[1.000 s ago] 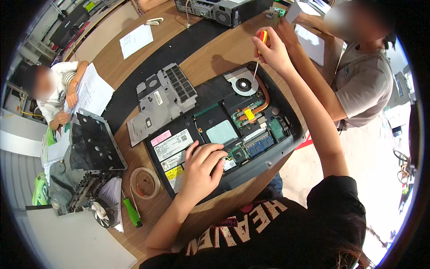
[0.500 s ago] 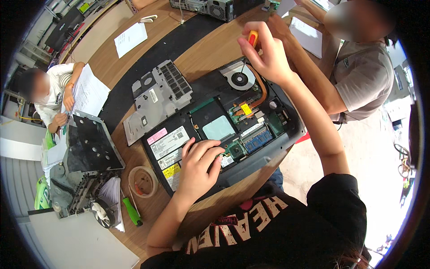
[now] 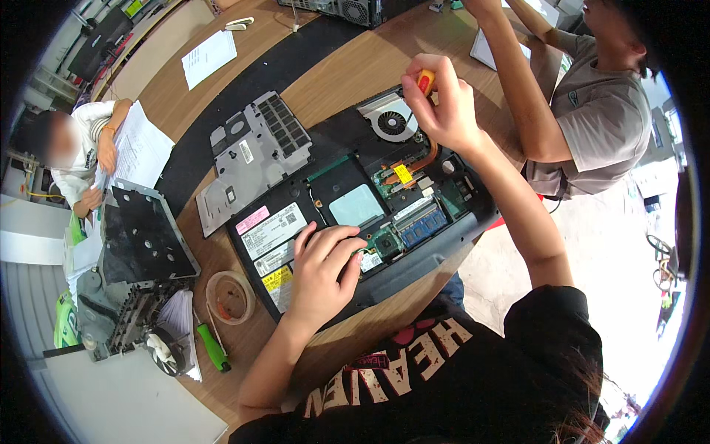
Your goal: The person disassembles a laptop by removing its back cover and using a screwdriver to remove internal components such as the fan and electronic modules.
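Note:
An opened black laptop (image 3: pixel 451 226) lies upside down on the wooden table, its fan (image 3: pixel 392 122), copper heat pipe and green boards bare. My left hand (image 3: pixel 322 270) rests flat on its near edge, fingers spread over the board by the labelled battery (image 3: pixel 270 233). My right hand (image 3: pixel 442 103) is shut on a screwdriver with a red and yellow handle (image 3: pixel 426 78), held upright over the area beside the fan. The removed grey bottom cover (image 3: pixel 248 155) lies to the left of the laptop.
A small round dish (image 3: pixel 231 297) and a green marker (image 3: pixel 214 348) sit near the table's front left. A stripped metal chassis (image 3: pixel 140 244) stands at the left. One seated person (image 3: pixel 81 148) handles papers at far left; another person's arm (image 3: pixel 518 81) reaches in at the right.
My right hand has come down and toward me with the screwdriver, from above the fan to right beside it. My left hand stays on the laptop.

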A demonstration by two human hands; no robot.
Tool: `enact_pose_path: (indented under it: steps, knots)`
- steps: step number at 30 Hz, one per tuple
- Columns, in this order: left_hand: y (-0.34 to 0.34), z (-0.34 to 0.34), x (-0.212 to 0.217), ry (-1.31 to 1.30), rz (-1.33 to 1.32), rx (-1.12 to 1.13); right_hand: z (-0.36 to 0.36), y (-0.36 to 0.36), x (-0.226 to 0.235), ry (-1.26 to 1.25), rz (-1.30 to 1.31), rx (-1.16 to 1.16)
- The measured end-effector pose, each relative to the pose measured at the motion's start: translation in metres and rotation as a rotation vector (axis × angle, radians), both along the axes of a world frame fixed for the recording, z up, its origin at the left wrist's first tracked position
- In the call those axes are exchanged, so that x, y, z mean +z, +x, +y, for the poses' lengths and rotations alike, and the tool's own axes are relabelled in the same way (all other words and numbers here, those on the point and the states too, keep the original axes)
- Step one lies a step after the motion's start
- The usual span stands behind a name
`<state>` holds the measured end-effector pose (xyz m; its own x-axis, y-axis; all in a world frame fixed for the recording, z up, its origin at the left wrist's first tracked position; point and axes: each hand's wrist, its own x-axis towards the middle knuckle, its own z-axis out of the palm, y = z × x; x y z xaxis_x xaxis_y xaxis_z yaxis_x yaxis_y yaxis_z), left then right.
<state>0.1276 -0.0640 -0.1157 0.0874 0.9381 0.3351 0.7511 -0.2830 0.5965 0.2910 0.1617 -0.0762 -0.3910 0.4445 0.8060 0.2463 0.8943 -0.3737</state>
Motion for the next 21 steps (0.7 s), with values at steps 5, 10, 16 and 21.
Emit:
enact_pose_path:
  steps: [5, 10, 16, 21]
  knots:
    - [0.0, 0.0, 0.0, 0.002, 0.0, 0.001, 0.018, -0.006, 0.0, -0.057, 0.039, -0.084]
    - [0.0, 0.0, 0.0, -0.005, 0.003, -0.006, 0.023, -0.022, 0.002, -0.017, -0.003, -0.09]
    - [0.0, -0.001, 0.0, 0.0, 0.003, -0.006, 0.019, -0.029, 0.083, 0.034, 0.357, -0.069]
    - [-0.001, -0.001, -0.002, 0.026, 0.0, 0.003, 0.016, -0.028, 0.07, 0.119, 0.18, -0.083]
